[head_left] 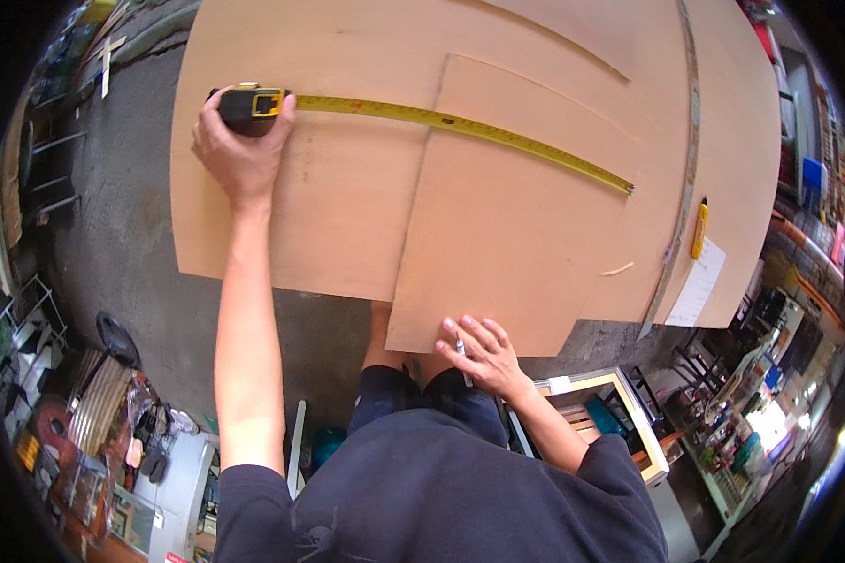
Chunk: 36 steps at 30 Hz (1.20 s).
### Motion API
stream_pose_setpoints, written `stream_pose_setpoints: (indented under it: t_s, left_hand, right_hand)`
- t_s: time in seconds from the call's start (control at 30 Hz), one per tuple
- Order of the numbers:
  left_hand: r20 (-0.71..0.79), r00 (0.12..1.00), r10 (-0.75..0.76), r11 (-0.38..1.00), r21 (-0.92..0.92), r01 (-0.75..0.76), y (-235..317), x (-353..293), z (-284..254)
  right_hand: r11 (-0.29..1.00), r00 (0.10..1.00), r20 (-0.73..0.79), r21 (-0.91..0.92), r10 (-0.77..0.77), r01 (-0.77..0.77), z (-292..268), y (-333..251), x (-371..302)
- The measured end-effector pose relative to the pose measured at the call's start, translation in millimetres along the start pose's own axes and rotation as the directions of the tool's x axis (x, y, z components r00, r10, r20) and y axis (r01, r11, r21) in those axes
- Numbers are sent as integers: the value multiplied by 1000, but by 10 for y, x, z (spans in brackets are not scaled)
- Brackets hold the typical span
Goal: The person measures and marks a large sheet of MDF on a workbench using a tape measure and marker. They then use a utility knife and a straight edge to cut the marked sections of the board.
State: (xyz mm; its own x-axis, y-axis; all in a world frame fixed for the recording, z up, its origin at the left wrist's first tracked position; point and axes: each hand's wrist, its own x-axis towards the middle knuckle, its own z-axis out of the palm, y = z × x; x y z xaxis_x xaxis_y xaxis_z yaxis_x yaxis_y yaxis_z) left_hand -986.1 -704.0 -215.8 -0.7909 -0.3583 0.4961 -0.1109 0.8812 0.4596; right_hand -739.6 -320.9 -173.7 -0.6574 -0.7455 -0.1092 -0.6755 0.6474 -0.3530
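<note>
My left hand (244,150) grips a black and yellow tape measure (252,103) near the far left of a large tan board (347,188). The tape's yellow blade (446,122) runs out to the right, crosses a smaller tan sheet (488,235), and ends with its metal hook beyond it. This smaller sheet lies on the large board and juts past its near edge. My right hand (488,359) rests on the smaller sheet's near edge. A slim white pen (462,353) is tucked between its fingers.
A long narrow straightedge strip (690,141) lies across the board's right side. Beyond it are a yellow utility knife (700,228) and a white paper (697,284). A thin curved offcut (618,269) lies nearby. A wood-framed box (629,413) stands below right; clutter lines both sides.
</note>
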Motion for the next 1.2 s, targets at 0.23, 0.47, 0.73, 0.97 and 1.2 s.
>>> stream_pose_setpoints:
  t_s: [0.23,0.47,0.73,0.97,1.2]
  left_hand:
    - [75,996,-41,999,32,39,301,-465,-318]
    - [74,991,-114,993,-8,115,232,-819,-635]
    - [61,993,-98,995,-16,99,155,-798,-555]
    - [87,990,-111,994,-3,111,194,-796,-583]
    - [101,988,-116,993,-5,117,205,-791,-576]
  right_hand:
    - [957,914,-297,179,276,-230,-176,220,264]
    - [888,739,-557,443,380,-122,-297,365,524]
    - [534,445,-464,845,766,-38,-196,474,1276]
    - [581,557,-458,812,693,-54,-144,655,1463]
    - [548,532,-438,834,725,-61,-107,659,1512]
